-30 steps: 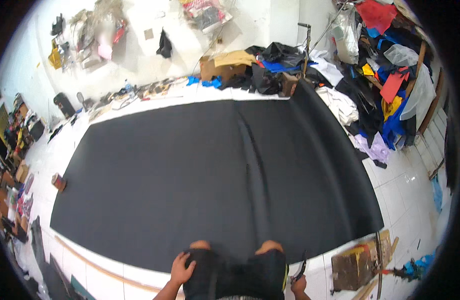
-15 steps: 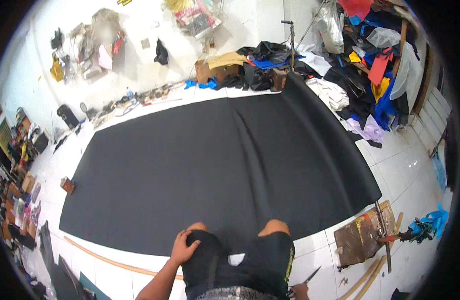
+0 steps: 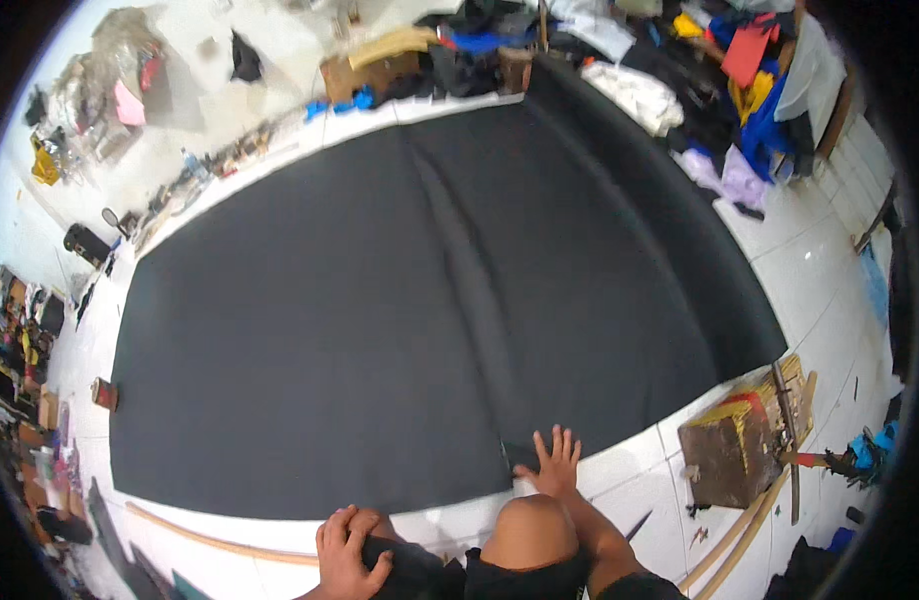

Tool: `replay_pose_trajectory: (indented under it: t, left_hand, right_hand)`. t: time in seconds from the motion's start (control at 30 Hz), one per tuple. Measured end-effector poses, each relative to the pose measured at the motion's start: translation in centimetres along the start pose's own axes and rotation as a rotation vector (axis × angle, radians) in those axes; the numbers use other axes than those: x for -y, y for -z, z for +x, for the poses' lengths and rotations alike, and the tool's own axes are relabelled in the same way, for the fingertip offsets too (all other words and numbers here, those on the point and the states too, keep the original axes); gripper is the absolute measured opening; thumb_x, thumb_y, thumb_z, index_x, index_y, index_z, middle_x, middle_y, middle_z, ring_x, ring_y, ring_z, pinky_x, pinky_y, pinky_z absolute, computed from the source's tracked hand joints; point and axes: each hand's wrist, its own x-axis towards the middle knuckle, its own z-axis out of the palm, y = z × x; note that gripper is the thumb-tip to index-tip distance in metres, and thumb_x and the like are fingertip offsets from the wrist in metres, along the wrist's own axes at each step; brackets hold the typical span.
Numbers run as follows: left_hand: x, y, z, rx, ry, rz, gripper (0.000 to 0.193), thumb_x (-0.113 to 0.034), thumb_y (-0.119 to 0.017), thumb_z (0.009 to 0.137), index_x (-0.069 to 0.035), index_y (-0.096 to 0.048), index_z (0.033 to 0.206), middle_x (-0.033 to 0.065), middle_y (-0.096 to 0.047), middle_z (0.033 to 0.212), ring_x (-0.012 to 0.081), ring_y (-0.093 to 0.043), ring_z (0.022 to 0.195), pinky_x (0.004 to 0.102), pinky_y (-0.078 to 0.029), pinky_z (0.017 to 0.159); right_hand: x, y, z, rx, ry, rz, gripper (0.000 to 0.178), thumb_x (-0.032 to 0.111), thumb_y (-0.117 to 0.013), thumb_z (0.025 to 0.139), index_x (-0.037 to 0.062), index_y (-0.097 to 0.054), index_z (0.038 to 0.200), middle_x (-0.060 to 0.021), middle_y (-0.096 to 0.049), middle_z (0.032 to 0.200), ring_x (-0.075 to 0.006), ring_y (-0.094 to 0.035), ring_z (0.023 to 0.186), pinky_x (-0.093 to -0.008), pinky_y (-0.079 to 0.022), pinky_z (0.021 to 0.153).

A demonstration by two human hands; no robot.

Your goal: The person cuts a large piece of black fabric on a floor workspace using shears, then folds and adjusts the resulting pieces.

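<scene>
Head view: right hand [image 3: 553, 462], fingers splayed flat — grip open — presses the near edge of a wide matte black fabric sheet [image 3: 380, 300] spread over white floor tiles [image 3: 820, 260]. Left hand [image 3: 345, 545] rests curled on the knee, holding nothing.

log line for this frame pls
left hand: rests on own knee | right hand: flat, fingers spread, on near edge of black fabric sheet | sheet: spread on white floor

The white tiled floor [image 3: 830, 270] was covered by a large black fabric sheet [image 3: 430, 320]; a wooden block [image 3: 728, 455] lay just right of the sheet's near corner.
</scene>
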Motion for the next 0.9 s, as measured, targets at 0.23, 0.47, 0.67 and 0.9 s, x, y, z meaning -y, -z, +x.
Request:
replay_pose_trajectory:
  t: [0.23,0.47,0.67,0.9]
  left_hand:
    - [-5.1,5.7,-0.8,0.467,-0.005,-0.039,0.061,-0.039,-0.072,0.078,-0.009,-0.054,0.128,0.0250,-0.045,0.132,0.0426,-0.043,0.125,0.0574,-0.033,0.101]
    - [-12.4,8.7,1.7,0.796,0.017,-0.172,0.056,-0.048,-0.062,0.088,-0.013,-0.057,0.132,0.0245,-0.050,0.134,0.0422,-0.047,0.126,0.0570,-0.034,0.106]
    - [-15.9,-1.0,14.8,0.850,0.407,-0.240,0.065,-0.057,-0.059,0.092,-0.002,-0.062,0.126,0.0247,-0.064,0.122,0.0400,-0.061,0.116,0.0455,-0.047,0.101]
    - [-37.5,4.0,56.8,0.547,0.712,-0.999,0.083,-0.066,-0.055,0.090,-0.003,-0.044,0.144,0.0206,-0.047,0.145,0.0285,-0.043,0.136,0.0444,-0.044,0.104]
  right_hand:
    - [-1.5,3.4,5.6,0.235,-0.583,0.587,0.048,0.046,-0.050,0.100,0.0069,-0.068,0.121,-0.0236,-0.064,0.122,-0.0450,-0.055,0.115,-0.0470,-0.042,0.100]
    - [-8.7,21.3,9.5,-0.006,-1.095,1.248,0.085,0.063,-0.052,0.095,0.0003,-0.036,0.150,-0.0170,-0.036,0.156,-0.0301,-0.034,0.142,-0.0439,-0.025,0.115]
    - [-7.1,36.4,12.7,-0.145,-1.141,1.491,0.101,0.072,-0.054,0.088,-0.0004,-0.029,0.153,-0.0172,-0.027,0.160,-0.0291,-0.023,0.147,-0.0398,-0.017,0.119]
    - [-7.1,48.9,11.2,-0.210,-0.743,0.954,0.044,0.026,-0.051,0.100,-0.0044,-0.057,0.131,-0.0217,-0.060,0.130,-0.0371,-0.057,0.117,-0.0421,-0.043,0.101]
